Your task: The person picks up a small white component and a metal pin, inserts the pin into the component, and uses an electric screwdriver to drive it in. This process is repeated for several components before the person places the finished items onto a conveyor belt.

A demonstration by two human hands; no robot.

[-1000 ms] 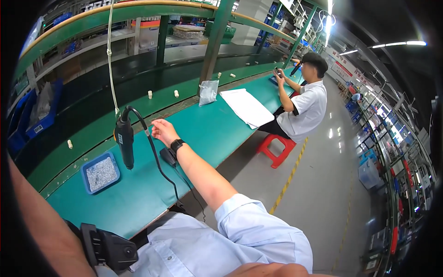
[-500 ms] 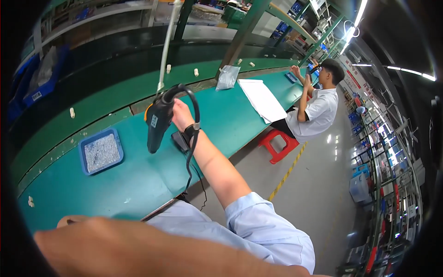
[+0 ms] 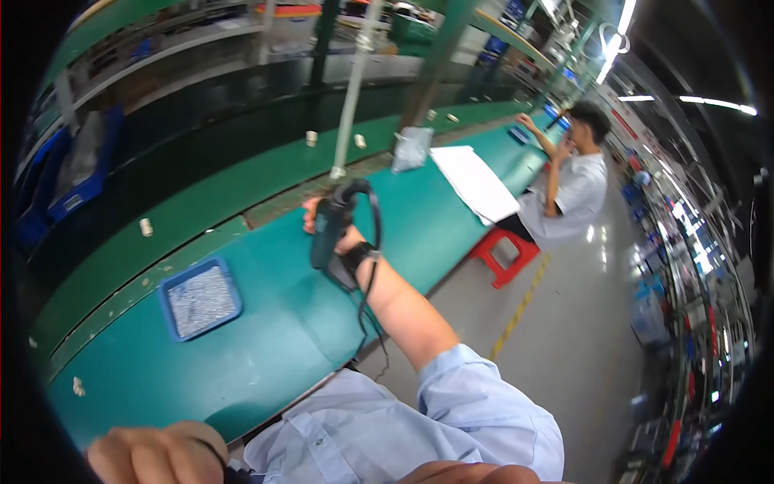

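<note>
Right hand point(image 3: 339, 234) wrapped around hanging electric screwdriver point(image 3: 329, 230), held above green bench point(image 3: 266, 355) mid-width. Blue screw tray point(image 3: 199, 298) well apart to its left. Left hand point(image 3: 161, 456) fisted at lower edge; contents hidden. Bench front edge borders open aisle.

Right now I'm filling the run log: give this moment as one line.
right hand: grips screwdriver above bench | left hand: low, near edge, grip unclear | tray: on bench

Factory assembly line: long green workbench point(image 3: 266, 323), conveyor belt point(image 3: 201, 153), overhead racks point(image 3: 500, 32).
</note>
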